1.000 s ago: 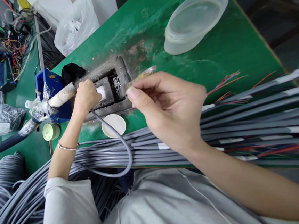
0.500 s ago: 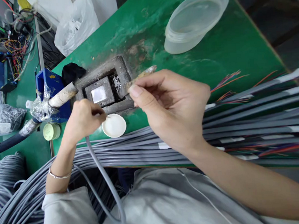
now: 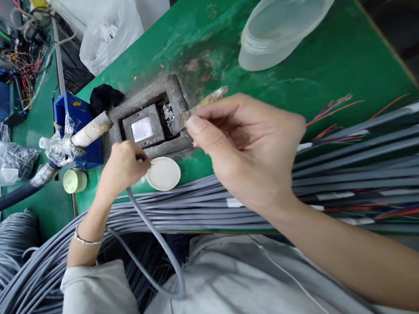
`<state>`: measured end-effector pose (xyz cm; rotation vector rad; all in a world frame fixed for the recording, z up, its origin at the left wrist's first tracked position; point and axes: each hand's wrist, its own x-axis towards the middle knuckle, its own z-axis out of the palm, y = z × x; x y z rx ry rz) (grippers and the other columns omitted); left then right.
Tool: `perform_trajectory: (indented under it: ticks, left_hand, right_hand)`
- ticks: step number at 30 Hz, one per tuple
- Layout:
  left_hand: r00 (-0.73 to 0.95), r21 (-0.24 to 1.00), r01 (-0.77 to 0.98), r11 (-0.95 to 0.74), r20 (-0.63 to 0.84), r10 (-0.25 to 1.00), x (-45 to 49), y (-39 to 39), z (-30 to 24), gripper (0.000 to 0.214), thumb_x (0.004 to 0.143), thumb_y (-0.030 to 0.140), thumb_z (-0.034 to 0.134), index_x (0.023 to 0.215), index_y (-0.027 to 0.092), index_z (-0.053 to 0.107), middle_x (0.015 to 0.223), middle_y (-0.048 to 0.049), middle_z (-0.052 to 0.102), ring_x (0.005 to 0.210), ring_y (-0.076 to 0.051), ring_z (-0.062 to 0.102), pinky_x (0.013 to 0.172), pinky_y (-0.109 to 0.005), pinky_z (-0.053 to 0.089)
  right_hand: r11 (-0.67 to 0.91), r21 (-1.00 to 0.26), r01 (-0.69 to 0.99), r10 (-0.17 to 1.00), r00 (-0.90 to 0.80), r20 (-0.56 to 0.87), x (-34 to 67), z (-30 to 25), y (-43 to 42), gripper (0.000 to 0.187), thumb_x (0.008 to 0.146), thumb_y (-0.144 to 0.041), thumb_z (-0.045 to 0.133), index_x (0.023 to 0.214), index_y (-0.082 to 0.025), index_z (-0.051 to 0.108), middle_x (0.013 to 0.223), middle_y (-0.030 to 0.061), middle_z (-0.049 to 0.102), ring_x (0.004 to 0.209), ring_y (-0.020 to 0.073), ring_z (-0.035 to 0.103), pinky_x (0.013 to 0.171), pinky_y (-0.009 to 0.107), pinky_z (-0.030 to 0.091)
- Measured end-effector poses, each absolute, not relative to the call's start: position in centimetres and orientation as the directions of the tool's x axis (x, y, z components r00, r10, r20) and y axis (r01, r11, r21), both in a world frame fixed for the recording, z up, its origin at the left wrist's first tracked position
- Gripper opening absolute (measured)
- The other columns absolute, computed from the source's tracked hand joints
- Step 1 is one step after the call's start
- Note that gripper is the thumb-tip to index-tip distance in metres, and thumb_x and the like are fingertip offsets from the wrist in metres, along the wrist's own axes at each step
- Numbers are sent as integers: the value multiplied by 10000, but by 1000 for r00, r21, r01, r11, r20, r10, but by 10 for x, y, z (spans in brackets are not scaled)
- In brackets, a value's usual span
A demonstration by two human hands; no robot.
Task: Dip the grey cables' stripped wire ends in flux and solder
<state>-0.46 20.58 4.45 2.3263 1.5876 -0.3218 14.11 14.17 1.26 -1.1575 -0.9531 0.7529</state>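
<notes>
My left hand (image 3: 124,168) is closed around a grey cable (image 3: 153,230) that loops down over my lap. Its fingertips are beside a round white lid or shallow dish (image 3: 163,173). Between the thumb and forefinger of my right hand (image 3: 249,148) is a flat, crusted brown strip (image 3: 210,99), pinched and pointing up and right. Just beyond both hands sits a solder pot (image 3: 172,89) in a grey, dirty frame, with a shiny silver square of solder (image 3: 142,129) in the middle. Crumbly silver dross (image 3: 168,115) lies in the slot beside it.
A thick bundle of grey cables (image 3: 199,206) runs along the table's near edge. A pipe nozzle (image 3: 92,130) on a blue bin (image 3: 80,109) stands left of the pot, near a pale green jar (image 3: 74,181). A translucent tub (image 3: 286,23) lies at the back right.
The whole view has shifted slightly, so everything appears a little further right. Both hands keep their grips, and their places relative to the pot look nearly the same.
</notes>
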Motion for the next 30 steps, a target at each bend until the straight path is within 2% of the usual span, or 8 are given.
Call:
perform_trajectory:
  ticks: [4,7,14,20,24,26,27,30]
  left_hand:
    - [296,38,955,-295,-209,932,-1,231,45,186,667,113,533,660,63,712,602,-101,643,660,-202,593,756,-342,466]
    - [236,16,971,-237,-197,952,3,249,32,170,642,75,526,677,49,691,641,-132,639,746,-253,612,781,-362,469]
    - [243,126,966,-228,-127,962,2,268,4,317,624,65,539,923,68,642,865,-175,656,1010,-322,573,865,-361,455]
    - [237,102,969,-224,-143,961,5,271,2,268,621,64,543,864,59,657,842,-184,666,998,-324,580,856,-359,458]
    - [234,83,971,-222,-169,957,7,264,16,149,634,85,542,698,71,676,694,-140,670,840,-282,625,744,-317,476]
    - [261,194,953,-234,-123,958,5,253,29,131,665,131,552,638,102,676,608,-85,654,698,-212,621,668,-275,466]
    - [268,296,927,-230,-92,959,4,244,35,138,683,166,562,631,112,678,579,-61,643,622,-175,601,618,-255,455]
    - [142,647,755,-109,1,990,-1,214,49,189,718,274,583,627,130,665,499,-10,584,440,-95,483,444,-217,370]
  right_hand:
    - [265,-964,-1,868,435,238,142,13,142,167,828,-329,590,697,-227,570,610,-28,557,537,99,523,499,255,423]
    - [255,-967,-2,870,437,229,142,13,142,176,833,-341,584,699,-228,571,608,-29,551,541,98,526,495,250,419]
    - [246,-969,-22,875,434,213,143,15,142,190,832,-353,589,692,-228,556,590,-30,535,533,97,510,491,249,429]
    - [228,-974,-19,881,430,198,143,14,142,180,832,-346,579,697,-228,557,626,-20,553,543,103,499,501,257,430]
    - [250,-968,-8,864,452,220,143,13,144,135,815,-288,583,698,-224,562,625,-17,569,540,106,495,487,251,420]
    - [266,-964,-10,856,462,231,142,13,144,122,803,-252,584,687,-218,564,593,-25,555,517,101,482,468,243,406]
    - [271,-963,-14,856,461,234,142,13,144,120,796,-237,585,680,-214,564,576,-30,545,503,98,474,457,237,398]
    - [278,-960,-34,864,446,235,140,13,144,107,776,-209,593,671,-199,574,552,-36,543,485,91,469,443,219,389]
